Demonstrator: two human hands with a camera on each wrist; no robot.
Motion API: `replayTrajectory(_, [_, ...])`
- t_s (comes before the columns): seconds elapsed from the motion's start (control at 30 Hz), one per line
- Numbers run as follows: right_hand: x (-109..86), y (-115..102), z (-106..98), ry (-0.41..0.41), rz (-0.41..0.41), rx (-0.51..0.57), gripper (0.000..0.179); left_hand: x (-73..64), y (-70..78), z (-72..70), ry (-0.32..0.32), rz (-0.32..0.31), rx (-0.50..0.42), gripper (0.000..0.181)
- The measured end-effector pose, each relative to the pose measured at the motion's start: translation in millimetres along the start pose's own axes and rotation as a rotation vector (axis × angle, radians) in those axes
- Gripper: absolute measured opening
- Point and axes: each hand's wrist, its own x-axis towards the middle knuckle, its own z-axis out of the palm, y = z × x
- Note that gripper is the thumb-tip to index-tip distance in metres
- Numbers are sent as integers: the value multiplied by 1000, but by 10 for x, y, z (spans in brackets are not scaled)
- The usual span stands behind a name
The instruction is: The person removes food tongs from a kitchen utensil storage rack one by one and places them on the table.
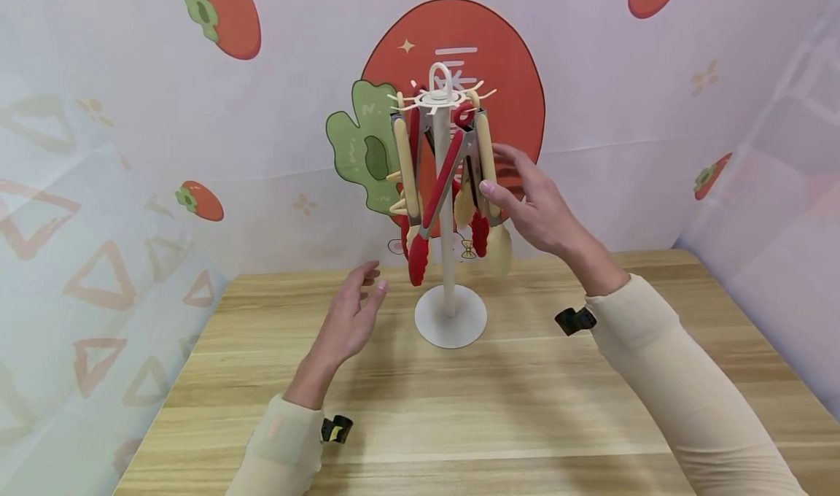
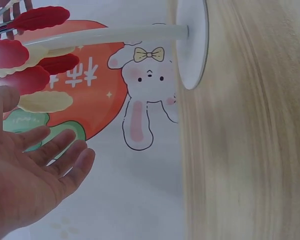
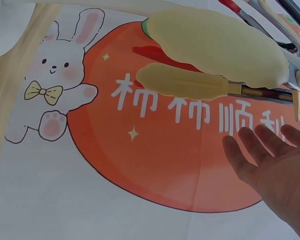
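Observation:
A white stand [image 1: 448, 281] with a ring of hooks [image 1: 438, 100] at its top holds several hanging kitchen tongs. Red-handled tongs [image 1: 444, 179] slant across the front, and cream tongs [image 1: 488, 153] hang on the right. More cream tongs [image 1: 407, 168] are on the left; those behind are partly hidden. My right hand [image 1: 534, 204] is raised beside the right cream tongs, its fingers spread, the thumb overlapping their handle in the head view; contact I cannot tell. Low on the left, my left hand [image 1: 348, 317] is held in the air, fingers loosely extended, holding nothing.
The stand's round white base [image 1: 433, 332] rests on a wood-grain table [image 1: 420, 416], near its back edge. Behind it hangs a pale backdrop [image 1: 282, 138] printed with persimmons and a rabbit [image 2: 150, 82]. A black strap mount [image 1: 576, 321] is on the right wrist.

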Motion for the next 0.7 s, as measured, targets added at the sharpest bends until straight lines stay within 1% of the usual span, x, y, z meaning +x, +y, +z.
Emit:
replayTrajectory(0.23, [56,-40,24,-40,33,43,66,24,64,-35,8,8,-44,54])
replayTrajectory(0.43, [111,-62,51,-51,27,80,66,42,115,-60,25,9,-82,54])
replayTrajectory(0.7, [159,-80,84,-54,5,118,66,77,158,-96,51,36,-115,55])
